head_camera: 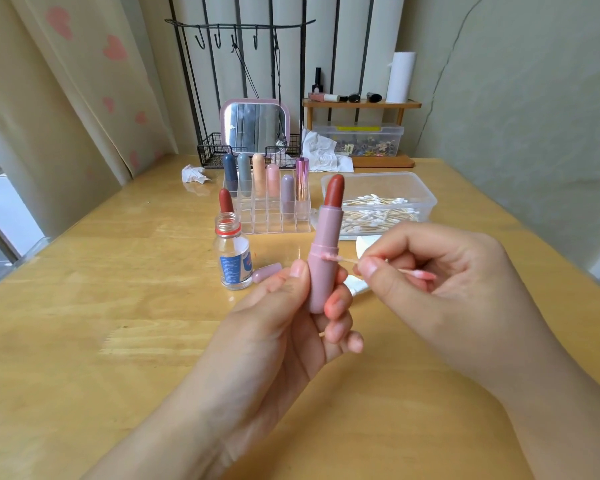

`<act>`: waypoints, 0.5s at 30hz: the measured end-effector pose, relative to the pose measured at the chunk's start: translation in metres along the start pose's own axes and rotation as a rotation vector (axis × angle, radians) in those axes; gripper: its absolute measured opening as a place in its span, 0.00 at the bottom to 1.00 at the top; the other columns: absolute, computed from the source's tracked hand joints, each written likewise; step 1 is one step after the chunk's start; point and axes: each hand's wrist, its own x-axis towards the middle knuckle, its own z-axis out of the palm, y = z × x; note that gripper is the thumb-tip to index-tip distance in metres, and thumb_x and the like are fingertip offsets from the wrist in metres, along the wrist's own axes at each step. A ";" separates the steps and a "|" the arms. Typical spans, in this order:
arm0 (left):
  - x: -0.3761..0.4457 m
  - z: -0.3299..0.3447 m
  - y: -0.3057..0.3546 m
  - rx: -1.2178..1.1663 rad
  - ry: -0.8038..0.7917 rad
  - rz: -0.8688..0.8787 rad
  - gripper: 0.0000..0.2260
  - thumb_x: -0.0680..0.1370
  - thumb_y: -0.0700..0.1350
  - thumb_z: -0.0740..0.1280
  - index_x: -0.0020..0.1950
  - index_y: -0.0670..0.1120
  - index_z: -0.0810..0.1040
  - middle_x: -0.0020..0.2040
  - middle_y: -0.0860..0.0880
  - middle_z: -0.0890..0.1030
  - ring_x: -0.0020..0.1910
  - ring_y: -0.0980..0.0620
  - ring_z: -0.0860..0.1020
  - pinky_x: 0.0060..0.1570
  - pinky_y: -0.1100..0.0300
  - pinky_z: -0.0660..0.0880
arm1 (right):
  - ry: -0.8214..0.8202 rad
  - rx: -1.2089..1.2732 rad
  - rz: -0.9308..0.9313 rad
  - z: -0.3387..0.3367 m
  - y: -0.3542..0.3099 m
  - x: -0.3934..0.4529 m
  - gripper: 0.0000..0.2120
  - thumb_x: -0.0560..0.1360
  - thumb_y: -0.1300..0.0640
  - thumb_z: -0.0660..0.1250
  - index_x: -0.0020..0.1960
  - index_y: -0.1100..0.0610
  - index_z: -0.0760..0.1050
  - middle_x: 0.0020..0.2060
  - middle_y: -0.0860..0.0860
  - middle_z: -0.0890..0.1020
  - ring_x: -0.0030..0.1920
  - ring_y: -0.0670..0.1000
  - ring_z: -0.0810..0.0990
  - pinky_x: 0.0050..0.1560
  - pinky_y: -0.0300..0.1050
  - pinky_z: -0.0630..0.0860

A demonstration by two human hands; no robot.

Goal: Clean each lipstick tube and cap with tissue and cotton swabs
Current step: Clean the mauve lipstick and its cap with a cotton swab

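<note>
Left hand: the left hand (291, 306) grips the lower body of the pink lipstick tube (323, 261) between thumb and curled fingers, holding it upright above the wooden table (101, 306), probably so the seam faces the swab.
Right hand: the right hand (440, 271) pinches a cotton swab (340, 259) near its middle; the near tip, stained pink, touches the ridge where the tube's upper sleeve meets its base, and the far tip sticks out past the fingers, pink too.
Lipstick: the red bullet (335, 190) is wound up and uncapped, apparently to keep the collar exposed for wiping.
Cap: a mauve cap (266, 272) lies on its side just beside the open glass bottle (232, 254), apart from the tube.
Step in hand: likely cleaning the groove of this tube; the cap seems not yet done.
Counts: six capped lipsticks stand in the clear acrylic organiser (274, 216); one more uncapped red lipstick (226, 200) stands behind the bottle.
Supplies: one clear plastic box of cotton swabs (378, 199), too many to count; two crumpled tissues, one (194, 174) at the left and one (323, 152) by the mirror (253, 128).
</note>
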 end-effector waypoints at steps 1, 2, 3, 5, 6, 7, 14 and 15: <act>0.001 0.000 0.000 -0.044 -0.018 0.002 0.13 0.77 0.51 0.60 0.45 0.42 0.78 0.33 0.50 0.76 0.29 0.54 0.74 0.37 0.55 0.73 | 0.035 -0.057 -0.013 -0.003 0.001 0.002 0.05 0.69 0.57 0.69 0.35 0.57 0.77 0.21 0.51 0.68 0.24 0.45 0.66 0.30 0.33 0.66; 0.001 -0.001 0.001 -0.106 -0.056 0.008 0.12 0.77 0.50 0.63 0.46 0.42 0.79 0.34 0.48 0.75 0.30 0.53 0.73 0.37 0.54 0.74 | 0.055 -0.067 -0.015 -0.005 0.000 0.003 0.04 0.69 0.59 0.68 0.35 0.57 0.76 0.21 0.49 0.66 0.24 0.43 0.63 0.29 0.30 0.63; 0.001 -0.001 0.001 -0.157 -0.093 0.018 0.11 0.76 0.49 0.66 0.48 0.41 0.80 0.35 0.47 0.74 0.30 0.52 0.73 0.37 0.55 0.75 | 0.060 -0.060 -0.014 -0.006 -0.001 0.003 0.05 0.68 0.60 0.68 0.34 0.58 0.76 0.21 0.48 0.65 0.24 0.43 0.62 0.29 0.29 0.62; 0.002 -0.003 0.001 -0.177 -0.123 0.037 0.12 0.74 0.49 0.69 0.49 0.42 0.80 0.36 0.47 0.75 0.31 0.52 0.73 0.38 0.55 0.75 | 0.057 -0.052 -0.013 -0.004 -0.002 0.003 0.06 0.68 0.61 0.68 0.33 0.60 0.77 0.22 0.48 0.64 0.24 0.43 0.62 0.28 0.28 0.62; 0.003 -0.004 0.001 -0.168 -0.126 0.044 0.12 0.74 0.50 0.70 0.49 0.42 0.80 0.37 0.47 0.75 0.32 0.52 0.73 0.38 0.55 0.75 | 0.055 -0.053 -0.015 -0.003 -0.002 0.002 0.06 0.68 0.60 0.68 0.33 0.60 0.77 0.22 0.49 0.63 0.24 0.43 0.62 0.28 0.29 0.62; 0.003 -0.005 0.001 -0.157 -0.127 0.050 0.12 0.74 0.50 0.70 0.50 0.42 0.80 0.38 0.47 0.76 0.32 0.52 0.73 0.38 0.56 0.75 | 0.051 -0.057 -0.019 -0.002 -0.001 0.002 0.06 0.68 0.60 0.68 0.33 0.60 0.77 0.22 0.51 0.63 0.24 0.43 0.62 0.29 0.29 0.62; 0.001 -0.001 0.004 -0.116 -0.068 0.048 0.10 0.75 0.46 0.67 0.49 0.40 0.77 0.39 0.44 0.77 0.31 0.52 0.73 0.36 0.58 0.75 | -0.007 -0.023 -0.053 -0.003 -0.004 0.001 0.06 0.69 0.62 0.68 0.33 0.58 0.78 0.22 0.54 0.67 0.25 0.43 0.64 0.30 0.29 0.64; 0.000 0.001 0.004 -0.092 -0.049 0.048 0.09 0.75 0.45 0.66 0.48 0.39 0.76 0.38 0.44 0.77 0.31 0.52 0.73 0.36 0.58 0.74 | -0.014 -0.018 -0.059 -0.003 -0.004 0.000 0.07 0.69 0.62 0.68 0.33 0.58 0.78 0.21 0.49 0.67 0.25 0.43 0.64 0.30 0.29 0.64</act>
